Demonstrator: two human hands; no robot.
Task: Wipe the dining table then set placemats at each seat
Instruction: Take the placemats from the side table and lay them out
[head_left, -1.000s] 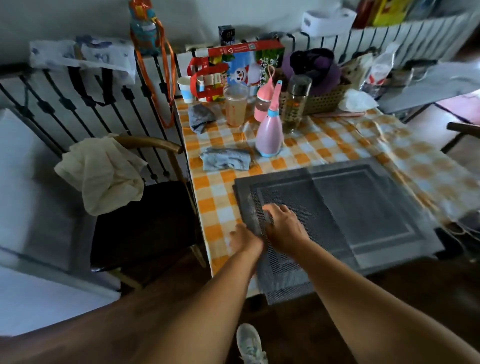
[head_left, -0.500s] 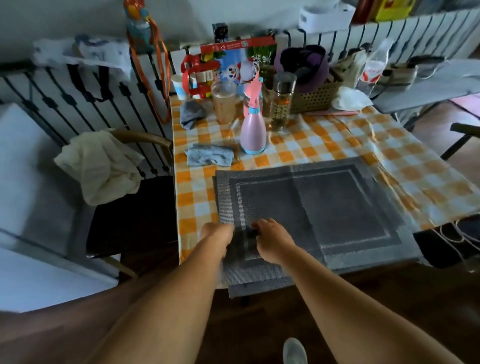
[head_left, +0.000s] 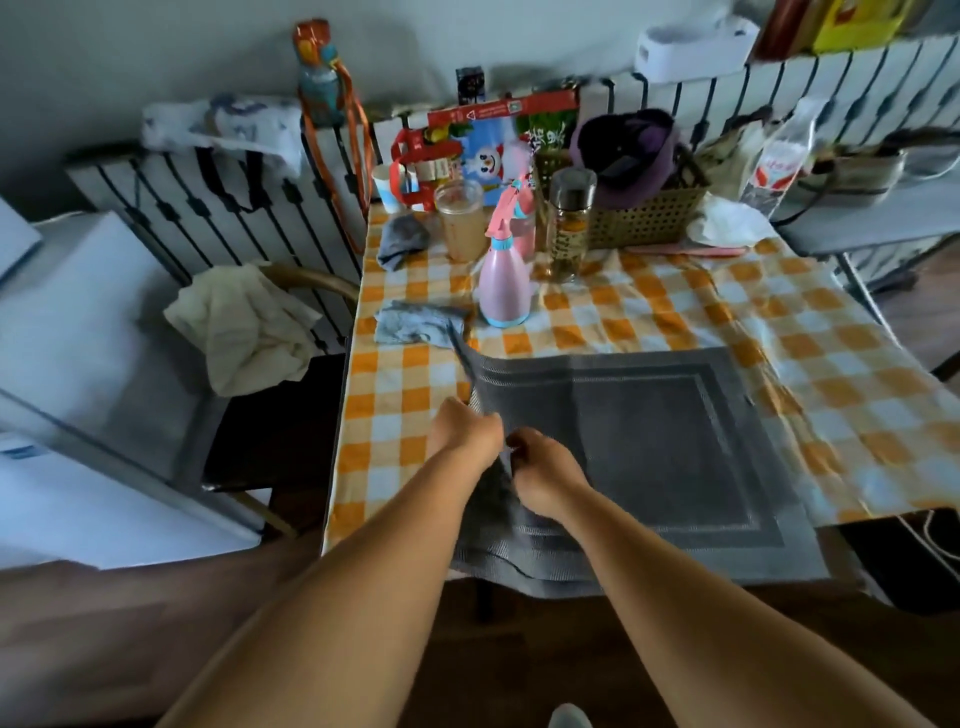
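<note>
Peeling the top placemat (head_left: 519, 384) off the grey stack (head_left: 670, 457), we have its left edge raised, and the lifted corner reaches up beside the blue cloth (head_left: 415, 325). The stack lies flat on the near part of the dining table (head_left: 831, 395), its front edge hanging a little over the table's rim.

The mats look woven, thin and light. We judge them floppy rather than stiff: the raised edge curls and sags between the hands. They probably cling to each other, so a pinch at a corner or along the short edge should separate one cleanly; a grip in the middle would drag the whole pile.

Our left hand (head_left: 460, 431) is closed at the mat's left edge with the fabric rising from it, so it appears to hold that top layer. Our right hand (head_left: 545, 475) is curled, knuckles up, pressing or pinching the stack just beside it; whether it grips anything we cannot tell. Both forearms reach straight forward from below.

Farther back stand a pink spray bottle (head_left: 503, 283), a glass jar (head_left: 570, 223) and a basket (head_left: 649, 218). A chair (head_left: 275, 415) with a pale rag (head_left: 244, 327) sits left of the table.
</note>
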